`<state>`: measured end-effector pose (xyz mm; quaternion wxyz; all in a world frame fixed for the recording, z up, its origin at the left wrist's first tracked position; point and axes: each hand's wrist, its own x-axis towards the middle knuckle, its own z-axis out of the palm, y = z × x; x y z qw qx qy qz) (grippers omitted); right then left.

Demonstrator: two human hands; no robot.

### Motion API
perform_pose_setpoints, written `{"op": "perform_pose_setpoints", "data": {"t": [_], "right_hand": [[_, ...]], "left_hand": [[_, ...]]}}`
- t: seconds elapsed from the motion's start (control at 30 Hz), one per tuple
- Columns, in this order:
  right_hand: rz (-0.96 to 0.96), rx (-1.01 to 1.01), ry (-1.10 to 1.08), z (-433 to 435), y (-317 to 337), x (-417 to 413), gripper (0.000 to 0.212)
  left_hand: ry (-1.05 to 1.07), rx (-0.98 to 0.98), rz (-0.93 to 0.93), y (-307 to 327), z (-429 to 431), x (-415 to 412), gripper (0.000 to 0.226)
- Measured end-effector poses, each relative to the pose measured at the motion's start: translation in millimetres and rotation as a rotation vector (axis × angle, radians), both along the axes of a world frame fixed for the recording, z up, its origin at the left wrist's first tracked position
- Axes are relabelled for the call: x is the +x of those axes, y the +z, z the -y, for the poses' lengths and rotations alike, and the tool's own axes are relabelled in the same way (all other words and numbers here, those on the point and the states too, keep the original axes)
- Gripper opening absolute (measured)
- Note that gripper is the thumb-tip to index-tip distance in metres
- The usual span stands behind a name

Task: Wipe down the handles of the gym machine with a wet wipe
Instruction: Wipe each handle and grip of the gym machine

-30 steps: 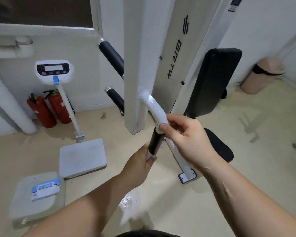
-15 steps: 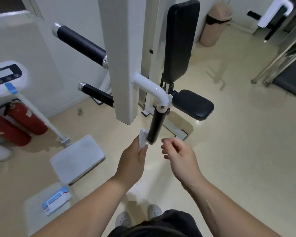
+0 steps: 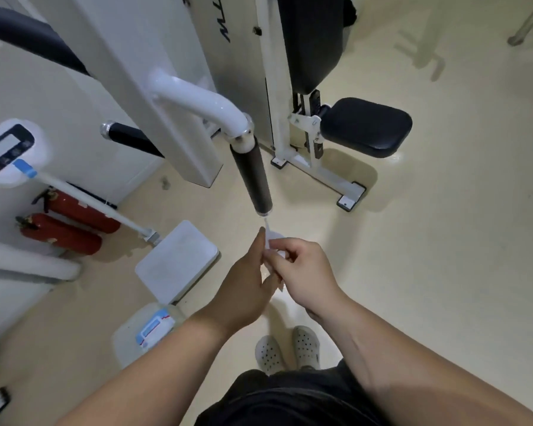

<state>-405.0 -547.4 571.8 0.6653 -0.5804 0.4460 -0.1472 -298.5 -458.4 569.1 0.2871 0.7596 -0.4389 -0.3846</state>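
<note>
A black foam handle [image 3: 253, 176] hangs down from the white curved arm [image 3: 197, 103] of the gym machine. Just below its lower end, both my hands meet on a small white wet wipe [image 3: 271, 241]. My left hand [image 3: 246, 281] holds the wipe from the left, and my right hand [image 3: 302, 269] pinches it from the right. Most of the wipe is hidden between the fingers. Two more black handles, an upper one [image 3: 34, 38] and a lower one [image 3: 133, 139], stick out to the left behind the white column.
The machine's black seat [image 3: 366, 126] and back pad [image 3: 314, 41] are to the right. A white scale platform [image 3: 176, 262] with its display head [image 3: 6, 149], two red fire extinguishers [image 3: 62, 232] and a wipe packet [image 3: 154, 329] on a white block lie on the floor at left.
Both hands have left the handle and dropped below its end. My right hand has come in and now pinches the wipe that my left hand held alone. The view has tilted downward.
</note>
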Motion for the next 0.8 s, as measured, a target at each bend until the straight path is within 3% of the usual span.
{"op": "perform_pose_setpoints", "data": {"t": [0.1,0.23,0.3,0.37,0.47,0.63,0.8], "right_hand": [[-0.014,-0.033,-0.085,17,-7,-7,0.02],[0.018,0.004,-0.138,36,-18,-12,0.025],[0.048,0.057,-0.143,43,-22,-11,0.022],[0.089,0.106,-0.152,48,-23,-7,0.014],[0.177,0.159,-0.162,51,-27,0,0.035],[0.269,0.224,-0.248,47,-29,16,0.039],[0.29,0.305,-0.218,40,-31,35,0.035]], "left_hand": [[0.084,0.073,0.025,0,5,4,0.081],[0.473,-0.13,0.103,13,20,3,0.056],[0.556,-0.203,0.126,22,32,1,0.047],[0.592,-0.255,0.132,31,45,0,0.036],[0.626,-0.312,0.151,40,58,-4,0.018],[0.693,-0.281,0.228,43,60,-4,0.018],[0.68,-0.263,0.177,48,66,-2,0.018]]}}
